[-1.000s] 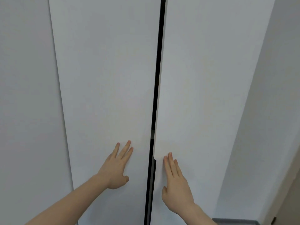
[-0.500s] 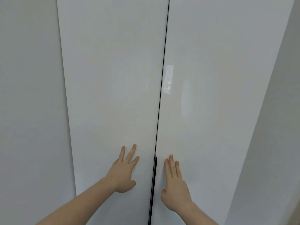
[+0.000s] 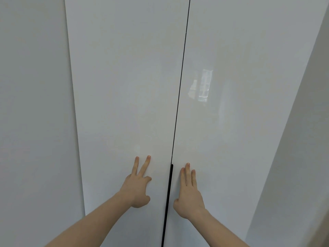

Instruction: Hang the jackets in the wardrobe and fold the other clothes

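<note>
Both hands, left hand (image 3: 138, 190) and right hand (image 3: 189, 196), press flat against wardrobe doors (image 3: 124, 86).

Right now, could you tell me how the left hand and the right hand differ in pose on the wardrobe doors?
The left hand spreads two fingers in a V on the left door; the right hand keeps its fingers together on the right door. The left hand's fingers reach slightly higher than the right hand's. Both press flat beside the centre seam.

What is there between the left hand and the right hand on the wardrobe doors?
In the head view, the dark seam where the two white doors meet runs between the left hand and the right hand, thickening into a black strip lower down.
</note>
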`<state>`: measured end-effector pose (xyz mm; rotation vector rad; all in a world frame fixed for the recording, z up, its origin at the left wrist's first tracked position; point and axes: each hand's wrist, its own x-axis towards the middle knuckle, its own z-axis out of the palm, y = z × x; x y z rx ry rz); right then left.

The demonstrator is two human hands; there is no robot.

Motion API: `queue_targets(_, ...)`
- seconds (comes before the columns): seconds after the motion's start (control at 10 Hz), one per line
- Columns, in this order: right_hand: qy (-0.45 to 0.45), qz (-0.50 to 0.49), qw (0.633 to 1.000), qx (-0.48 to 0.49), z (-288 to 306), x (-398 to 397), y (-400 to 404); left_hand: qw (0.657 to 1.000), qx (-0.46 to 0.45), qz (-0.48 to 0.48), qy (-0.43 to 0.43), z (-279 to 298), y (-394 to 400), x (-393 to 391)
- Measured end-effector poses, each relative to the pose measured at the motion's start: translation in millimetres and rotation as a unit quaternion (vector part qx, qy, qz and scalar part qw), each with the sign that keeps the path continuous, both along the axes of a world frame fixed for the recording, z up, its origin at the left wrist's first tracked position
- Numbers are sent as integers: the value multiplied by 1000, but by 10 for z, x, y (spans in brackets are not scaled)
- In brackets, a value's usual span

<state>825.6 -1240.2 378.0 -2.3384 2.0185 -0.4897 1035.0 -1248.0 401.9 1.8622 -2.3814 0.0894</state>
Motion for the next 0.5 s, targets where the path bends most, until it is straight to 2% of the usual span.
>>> queue_targets(0.2, -5, 0, 999, 50, 164, -23, 87, 998, 49, 16, 31, 110, 71, -85)
queue_targets(0.3, -35, 1, 996, 82, 313, -30, 189, 993, 90, 7, 74, 200, 134, -55)
queue_targets(0.4, -141, 15, 986, 85, 376, 42, 453, 987, 98, -21, 123, 170, 414, 13)
queue_targets(0.5, -218, 80, 970, 64, 167, 56, 861, 981, 37, -78, 174, -54, 792, 121)
